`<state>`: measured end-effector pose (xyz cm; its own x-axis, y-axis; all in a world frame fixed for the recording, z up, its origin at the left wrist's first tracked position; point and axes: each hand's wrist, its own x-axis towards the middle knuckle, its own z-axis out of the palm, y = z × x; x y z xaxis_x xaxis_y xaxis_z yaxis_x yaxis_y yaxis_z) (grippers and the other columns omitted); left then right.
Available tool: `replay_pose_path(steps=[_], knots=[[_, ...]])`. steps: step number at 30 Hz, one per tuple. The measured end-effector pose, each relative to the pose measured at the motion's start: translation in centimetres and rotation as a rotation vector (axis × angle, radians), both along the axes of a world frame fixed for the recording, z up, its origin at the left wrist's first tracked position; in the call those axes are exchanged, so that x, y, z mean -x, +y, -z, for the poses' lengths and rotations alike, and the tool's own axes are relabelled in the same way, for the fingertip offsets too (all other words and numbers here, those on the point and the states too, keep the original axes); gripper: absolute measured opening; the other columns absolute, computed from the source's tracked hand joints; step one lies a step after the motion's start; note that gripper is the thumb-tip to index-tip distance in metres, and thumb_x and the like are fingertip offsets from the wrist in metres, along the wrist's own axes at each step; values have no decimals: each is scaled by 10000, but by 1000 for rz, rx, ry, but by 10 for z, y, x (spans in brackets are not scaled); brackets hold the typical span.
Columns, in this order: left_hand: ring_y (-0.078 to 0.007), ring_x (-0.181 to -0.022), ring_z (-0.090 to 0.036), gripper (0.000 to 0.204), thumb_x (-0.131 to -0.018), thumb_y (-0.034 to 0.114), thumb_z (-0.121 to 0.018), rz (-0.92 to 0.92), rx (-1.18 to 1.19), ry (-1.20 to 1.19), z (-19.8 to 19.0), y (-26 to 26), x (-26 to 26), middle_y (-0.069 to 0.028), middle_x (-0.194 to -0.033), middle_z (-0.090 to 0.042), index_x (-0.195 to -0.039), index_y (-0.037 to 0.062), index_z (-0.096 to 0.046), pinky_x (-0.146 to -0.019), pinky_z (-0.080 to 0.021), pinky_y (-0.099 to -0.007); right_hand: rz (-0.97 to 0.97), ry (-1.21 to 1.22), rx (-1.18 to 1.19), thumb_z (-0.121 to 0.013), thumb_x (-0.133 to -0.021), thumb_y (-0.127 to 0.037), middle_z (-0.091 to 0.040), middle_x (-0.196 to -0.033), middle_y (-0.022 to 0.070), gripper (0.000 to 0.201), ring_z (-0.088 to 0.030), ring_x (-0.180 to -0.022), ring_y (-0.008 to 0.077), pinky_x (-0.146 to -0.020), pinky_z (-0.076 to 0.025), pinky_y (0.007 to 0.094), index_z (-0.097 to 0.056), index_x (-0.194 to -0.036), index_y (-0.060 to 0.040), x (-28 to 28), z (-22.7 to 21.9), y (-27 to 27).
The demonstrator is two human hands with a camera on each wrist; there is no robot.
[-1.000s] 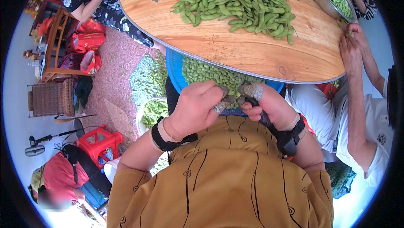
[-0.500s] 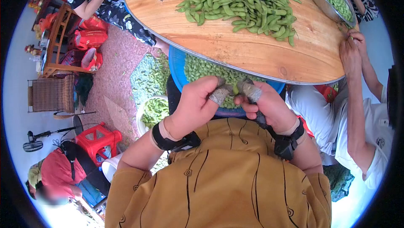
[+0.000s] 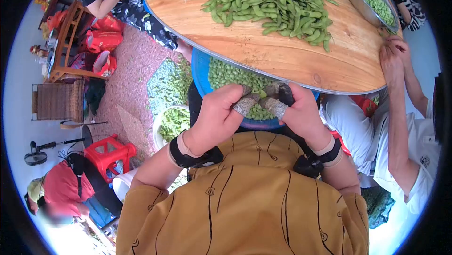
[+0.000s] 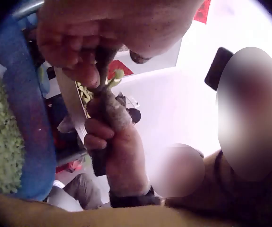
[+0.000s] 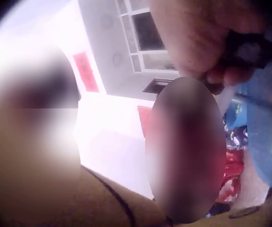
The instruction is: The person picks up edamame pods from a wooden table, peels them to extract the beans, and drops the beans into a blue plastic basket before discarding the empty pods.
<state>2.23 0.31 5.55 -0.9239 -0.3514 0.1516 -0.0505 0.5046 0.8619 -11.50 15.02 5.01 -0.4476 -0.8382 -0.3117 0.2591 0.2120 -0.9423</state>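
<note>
One wooden tabletop spreads ahead of the left grip and right grip, pod heap on it; red stool off left. Both grips pinch a green pod between them over the blue basin, long axis slanting, free end poking up from the right grip!

Shirt was mustard with black linear motifs; tub blue; shelled beans and pods green; tabletop showed tan wood grain.

Fingertips mostly hide what seems a green pod, and the tabletop partly covers the basin.
</note>
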Motion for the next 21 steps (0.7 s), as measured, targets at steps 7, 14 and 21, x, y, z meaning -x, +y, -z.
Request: replay_pose_path(steps=[7, 14, 21], knots=[[-92, -585, -557, 197, -958, 186, -468, 86, -730, -401, -6, -11, 9, -41, -761, -613, -899, 27, -566, -514, -435, -212, -132, 1016, 136, -658, -815, -111, -644, -857, 73, 225, -595, -706, 143, -654, -494, 317, -612, -1011, -11, 14, 5, 5], [-65, -603, -526, 86, -904, 39, -498, 55, -739, -235, 3, -3, 7, 0, -756, -586, -935, 26, -577, -542, -433, -200, -151, 182, -187, -519, -887, -112, -631, -846, 85, 253, -575, -624, 103, -540, -474, 276, -535, -1118, -12, 15, -1, 12], [-56, -644, -523, 187, -864, -48, -449, 2, -498, -170, 6, 3, 5, -3, -794, -593, -981, 6, -584, -570, -440, -198, -198, 271, -10, -474, -874, -63, -642, -816, 84, 291, -589, -595, 124, -535, -476, 266, -504, -1155, 3, 2, -19, 14]])
